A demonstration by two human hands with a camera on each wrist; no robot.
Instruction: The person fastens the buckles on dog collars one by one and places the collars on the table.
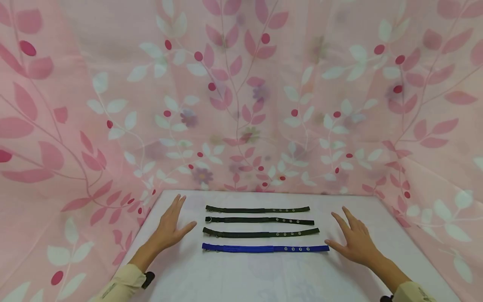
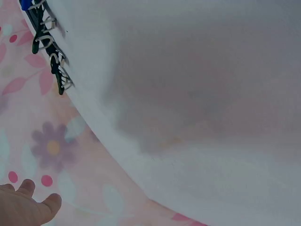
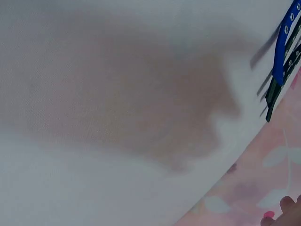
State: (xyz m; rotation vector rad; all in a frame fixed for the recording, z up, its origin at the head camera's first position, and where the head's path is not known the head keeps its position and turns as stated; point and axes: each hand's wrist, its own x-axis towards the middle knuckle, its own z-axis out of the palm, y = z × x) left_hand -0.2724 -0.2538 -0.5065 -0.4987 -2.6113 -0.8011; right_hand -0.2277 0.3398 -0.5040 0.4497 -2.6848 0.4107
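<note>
Several collars lie in parallel rows across the white table, with metal buckles at the left ends and eyelets at the right. Nearest is a blue collar; behind it come a dark green collar, a blackish-green collar and, farthest, another dark green collar. My left hand is held over the table left of the buckles, fingers extended and thumb apart, holding nothing. On the other side, my right hand is likewise spread and holds nothing; its thumb appears close to the blue collar's tip. Both wrist views show only fingertips.
A white tabletop lies under the collars, and both hands cast soft shadows on it in the wrist views. Pink leaf-patterned fabric rises behind the table and along both sides.
</note>
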